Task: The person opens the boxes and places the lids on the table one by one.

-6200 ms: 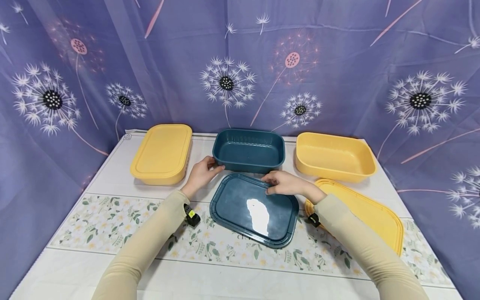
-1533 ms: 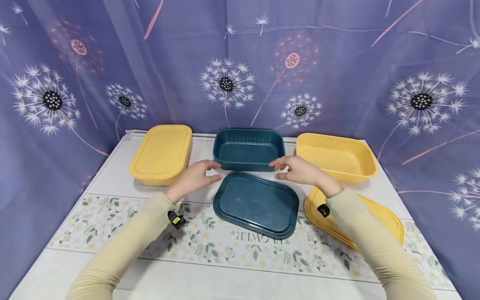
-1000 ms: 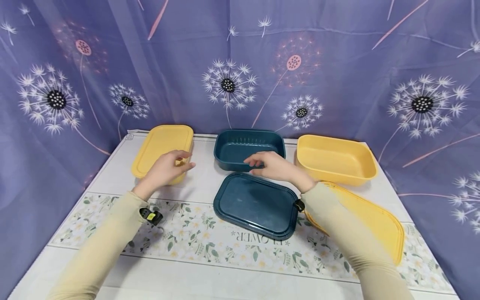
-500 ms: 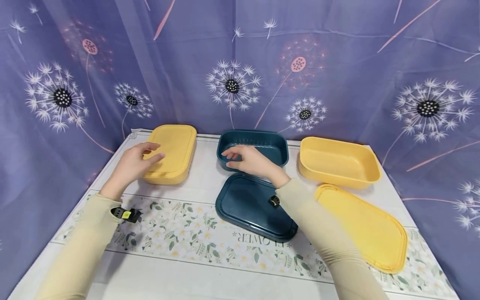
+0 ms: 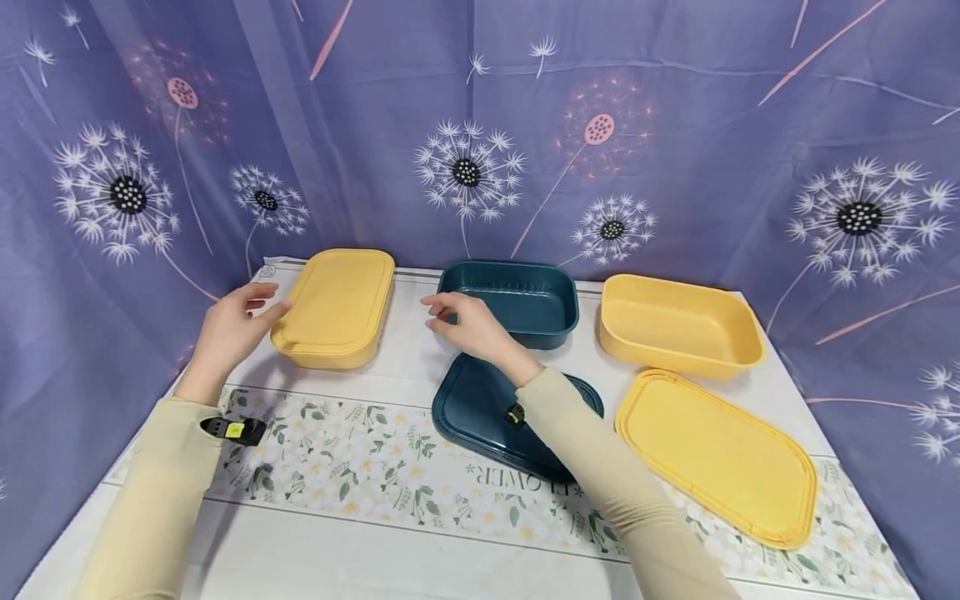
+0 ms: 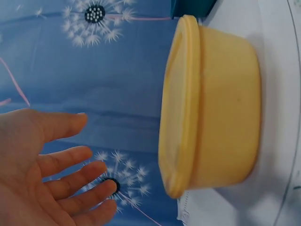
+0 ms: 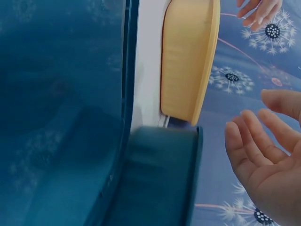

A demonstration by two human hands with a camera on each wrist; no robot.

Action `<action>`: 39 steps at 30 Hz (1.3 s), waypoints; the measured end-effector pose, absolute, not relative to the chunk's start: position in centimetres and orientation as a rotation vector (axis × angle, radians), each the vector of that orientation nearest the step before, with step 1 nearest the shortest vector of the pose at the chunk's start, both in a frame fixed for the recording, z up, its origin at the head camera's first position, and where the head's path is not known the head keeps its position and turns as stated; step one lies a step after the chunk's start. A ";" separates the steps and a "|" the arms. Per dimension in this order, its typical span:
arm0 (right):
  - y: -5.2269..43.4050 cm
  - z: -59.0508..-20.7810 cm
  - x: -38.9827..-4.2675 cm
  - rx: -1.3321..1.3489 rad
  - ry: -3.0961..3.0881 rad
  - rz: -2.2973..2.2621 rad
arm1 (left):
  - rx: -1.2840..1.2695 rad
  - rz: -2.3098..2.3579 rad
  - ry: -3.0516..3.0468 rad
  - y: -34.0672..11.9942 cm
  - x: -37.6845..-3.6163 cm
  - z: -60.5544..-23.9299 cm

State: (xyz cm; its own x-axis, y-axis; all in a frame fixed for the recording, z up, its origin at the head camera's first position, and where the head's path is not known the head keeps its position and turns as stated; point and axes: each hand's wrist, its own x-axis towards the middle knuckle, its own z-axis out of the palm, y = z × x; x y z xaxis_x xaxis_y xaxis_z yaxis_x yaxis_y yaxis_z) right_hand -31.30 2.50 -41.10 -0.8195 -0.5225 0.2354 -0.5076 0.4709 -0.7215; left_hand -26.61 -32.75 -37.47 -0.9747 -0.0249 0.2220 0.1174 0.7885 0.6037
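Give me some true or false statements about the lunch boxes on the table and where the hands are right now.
1. The yellow box with its lid on stands at the left of the table. True.
2. The left hand grips that lid. False: it is open beside the box, fingers straight, holding nothing.
3. The blue lid sits on the blue box. False: it lies flat on the table in front of the open blue box.
4. The right hand is between the lidded yellow box and the blue box. True.
5. The open yellow box has its yellow lid lying in front of it. True.
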 end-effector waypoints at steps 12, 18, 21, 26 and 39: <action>-0.5 -43.0 -31.0 -0.826 2.650 -1.338 | 0.062 -0.996 -2.720 -34.4 -27.0 -40.0; -2.0 -43.8 -30.8 -0.808 2.650 -1.282 | 0.096 -1.046 -2.750 -35.1 -27.1 -41.3; -2.9 -44.2 -30.7 -0.816 2.663 -1.264 | 0.115 -1.072 -2.771 -35.3 -27.1 -41.7; -4.0 -44.6 -30.7 -0.835 2.680 -1.292 | 0.108 -1.095 -2.773 -35.4 -27.2 -42.3; -5.2 -45.0 -31.1 -0.700 2.686 -1.339 | 0.079 -1.086 -2.809 -35.2 -27.9 -43.9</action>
